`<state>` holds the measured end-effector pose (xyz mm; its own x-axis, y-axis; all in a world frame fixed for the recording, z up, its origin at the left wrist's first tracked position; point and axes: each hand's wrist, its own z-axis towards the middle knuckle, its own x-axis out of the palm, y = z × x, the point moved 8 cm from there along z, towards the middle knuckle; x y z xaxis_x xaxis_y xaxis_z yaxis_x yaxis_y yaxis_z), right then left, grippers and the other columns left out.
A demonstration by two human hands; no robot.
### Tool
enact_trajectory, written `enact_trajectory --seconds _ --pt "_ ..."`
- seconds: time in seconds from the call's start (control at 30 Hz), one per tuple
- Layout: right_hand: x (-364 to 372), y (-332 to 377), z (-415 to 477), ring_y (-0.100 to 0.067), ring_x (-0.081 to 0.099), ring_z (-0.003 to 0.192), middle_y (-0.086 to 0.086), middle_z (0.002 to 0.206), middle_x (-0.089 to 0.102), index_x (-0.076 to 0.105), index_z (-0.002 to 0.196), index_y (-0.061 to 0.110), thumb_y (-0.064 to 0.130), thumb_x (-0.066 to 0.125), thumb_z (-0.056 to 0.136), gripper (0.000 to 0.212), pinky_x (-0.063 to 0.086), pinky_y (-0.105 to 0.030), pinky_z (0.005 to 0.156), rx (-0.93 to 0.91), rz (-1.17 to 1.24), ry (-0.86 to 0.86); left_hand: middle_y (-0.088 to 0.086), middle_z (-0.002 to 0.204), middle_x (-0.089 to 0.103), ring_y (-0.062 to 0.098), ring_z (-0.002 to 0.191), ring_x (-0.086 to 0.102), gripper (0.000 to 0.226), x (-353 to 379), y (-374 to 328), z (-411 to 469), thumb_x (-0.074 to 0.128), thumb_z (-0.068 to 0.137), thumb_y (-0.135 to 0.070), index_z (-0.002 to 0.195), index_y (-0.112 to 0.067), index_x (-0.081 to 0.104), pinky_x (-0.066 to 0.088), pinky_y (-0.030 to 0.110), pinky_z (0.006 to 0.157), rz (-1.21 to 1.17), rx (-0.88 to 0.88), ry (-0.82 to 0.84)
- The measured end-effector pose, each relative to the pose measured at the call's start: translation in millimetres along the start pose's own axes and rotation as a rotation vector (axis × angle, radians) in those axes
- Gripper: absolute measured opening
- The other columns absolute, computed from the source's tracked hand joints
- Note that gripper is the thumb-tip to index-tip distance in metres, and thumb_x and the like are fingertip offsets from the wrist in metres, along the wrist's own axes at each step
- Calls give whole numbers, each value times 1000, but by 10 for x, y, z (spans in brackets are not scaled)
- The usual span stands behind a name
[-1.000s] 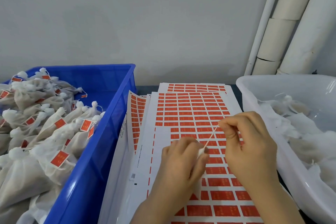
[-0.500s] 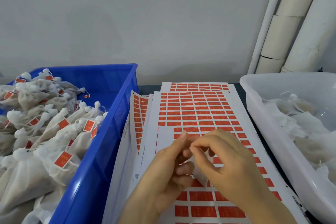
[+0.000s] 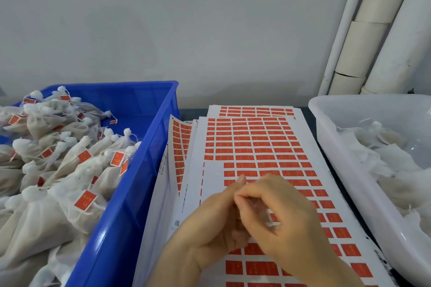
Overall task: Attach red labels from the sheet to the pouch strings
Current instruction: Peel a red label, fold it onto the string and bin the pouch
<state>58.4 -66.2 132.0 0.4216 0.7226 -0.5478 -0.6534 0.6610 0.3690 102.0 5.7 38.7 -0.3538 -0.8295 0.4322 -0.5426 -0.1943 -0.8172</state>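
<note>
The sheet of red labels (image 3: 254,144) lies on top of a stack in the middle of the table, with several labels gone from its left side. Over its near half my left hand (image 3: 214,226) and my right hand (image 3: 284,219) meet fingertip to fingertip. A small white mesh pouch (image 3: 267,218) shows only as a pale patch between them; my left hand grips it. My right thumb and forefinger pinch at its string against my left fingers. The string itself is hidden, and I see no loose label in either hand.
A blue crate (image 3: 149,147) on the left holds several pouches with red labels (image 3: 77,163). A white tub (image 3: 338,147) on the right holds unlabelled pouches (image 3: 396,170). White pipes (image 3: 373,30) run up the wall at the back right.
A second ago my right hand held the string taut, away from the pouch in my left. Both hands have since closed together and moved nearer to me; the string is out of sight.
</note>
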Motion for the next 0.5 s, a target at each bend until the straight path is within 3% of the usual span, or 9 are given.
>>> enact_trajectory --seconds 0.07,0.17,0.33,0.5 --pt "28 24 -9 -2 54 76 10 79 61 64 87 18 31 51 88 18 50 -17 70 -7 23 11 3 86 74 19 84 68 20 -44 -85 33 64 75 -41 76 -27 79 49 38 93 -119 74 -15" --pt "52 13 -15 -4 52 80 11 82 59 58 88 21 29 51 88 10 48 -19 73 0 29 22 4 82 75 19 74 73 18 -84 -125 72 61 69 -30 67 -25 79 58 34 70 -238 95 -38" --pt "73 -57 -28 0 48 81 24 83 46 48 87 29 25 48 89 4 42 -15 75 7 64 85 13 88 67 25 85 62 20 -108 42 -6 66 70 -27 76 -9 73 43 38 94 -355 -61 -17" --pt "40 -217 -40 -5 50 80 22 80 50 45 82 33 20 54 86 16 45 -21 70 83 23 123 7 66 57 18 61 58 25 -163 21 -10 57 83 -29 70 -9 62 47 29 60 -329 -74 -107"
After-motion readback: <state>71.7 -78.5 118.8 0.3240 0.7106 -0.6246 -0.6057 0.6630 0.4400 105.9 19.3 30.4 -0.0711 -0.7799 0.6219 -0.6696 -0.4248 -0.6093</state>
